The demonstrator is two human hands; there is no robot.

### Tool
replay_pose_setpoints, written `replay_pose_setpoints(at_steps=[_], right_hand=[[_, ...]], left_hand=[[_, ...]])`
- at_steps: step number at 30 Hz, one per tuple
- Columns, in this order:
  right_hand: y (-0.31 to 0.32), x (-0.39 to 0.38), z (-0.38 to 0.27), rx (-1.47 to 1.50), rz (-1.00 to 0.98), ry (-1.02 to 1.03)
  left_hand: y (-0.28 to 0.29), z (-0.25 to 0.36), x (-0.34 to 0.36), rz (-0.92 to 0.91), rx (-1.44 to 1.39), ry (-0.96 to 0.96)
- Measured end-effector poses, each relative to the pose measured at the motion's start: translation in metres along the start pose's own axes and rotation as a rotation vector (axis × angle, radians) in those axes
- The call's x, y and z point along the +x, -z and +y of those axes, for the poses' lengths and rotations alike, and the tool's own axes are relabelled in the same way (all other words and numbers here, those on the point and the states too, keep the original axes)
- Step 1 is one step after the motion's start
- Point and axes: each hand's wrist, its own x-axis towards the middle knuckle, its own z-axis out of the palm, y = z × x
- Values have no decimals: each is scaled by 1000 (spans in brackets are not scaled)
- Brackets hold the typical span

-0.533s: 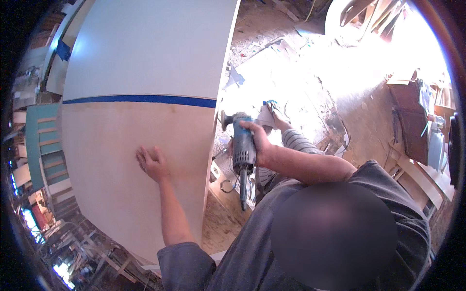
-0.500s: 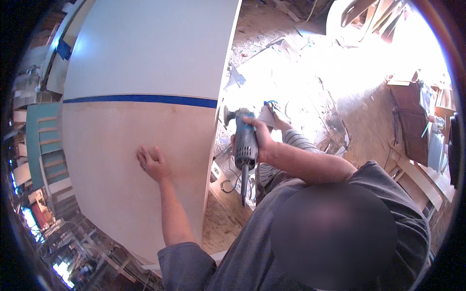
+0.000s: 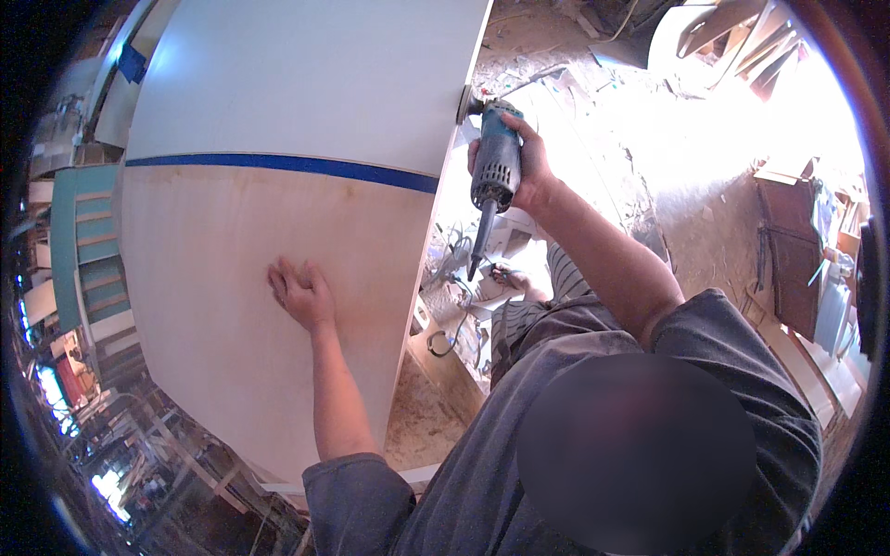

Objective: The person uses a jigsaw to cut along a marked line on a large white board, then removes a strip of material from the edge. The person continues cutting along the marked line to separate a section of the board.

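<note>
A large pale wooden panel (image 3: pixel 222 389) spans the left and middle of the view, crossed by a dark blue stripe (image 3: pixel 287 167). My left hand (image 3: pixel 304 295) lies on its bare lower part, fingers spread, holding nothing. My right hand (image 3: pixel 533 171) is wrapped round the body of a grey and blue angle grinder (image 3: pixel 498 167). The grinder's disc (image 3: pixel 465 105) stands upright at the panel's right edge, above the level of the stripe; whether it touches the edge I cannot tell. The power cord runs down from the grinder's rear.
Scraps and a looped cable (image 3: pixel 445 343) lie on the littered floor to the right, by my foot (image 3: pixel 519 278). A brown cabinet-like box (image 3: pixel 788 241) stands at far right. Left of the panel is a teal slatted piece (image 3: pixel 67 250).
My right hand has carried the grinder up and away along the panel's right edge, from below the blue stripe to above it. My left hand stays on the panel.
</note>
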Motion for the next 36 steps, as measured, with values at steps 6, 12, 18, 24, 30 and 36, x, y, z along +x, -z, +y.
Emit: replay_pose_setpoints(at_steps=[6,12,18,24,30,36], right_hand=[[18,-38,67,5,111,-103],[37,-98,137,-22,193,-334],[52,-123,140,-122,267,-531],[62,-90,83,-162,289,-333],[50,-22,-24,-103,238,-44],[-4,38,-127,46,92,23]], left_hand=[[-6,-3,-1,12,43,-2],[-5,-1,-1,12,52,-12],[2,8,2,5,21,13],[5,11,1,26,23,12],[1,4,1,16,19,0],[4,3,0,-3,-2,-6]])
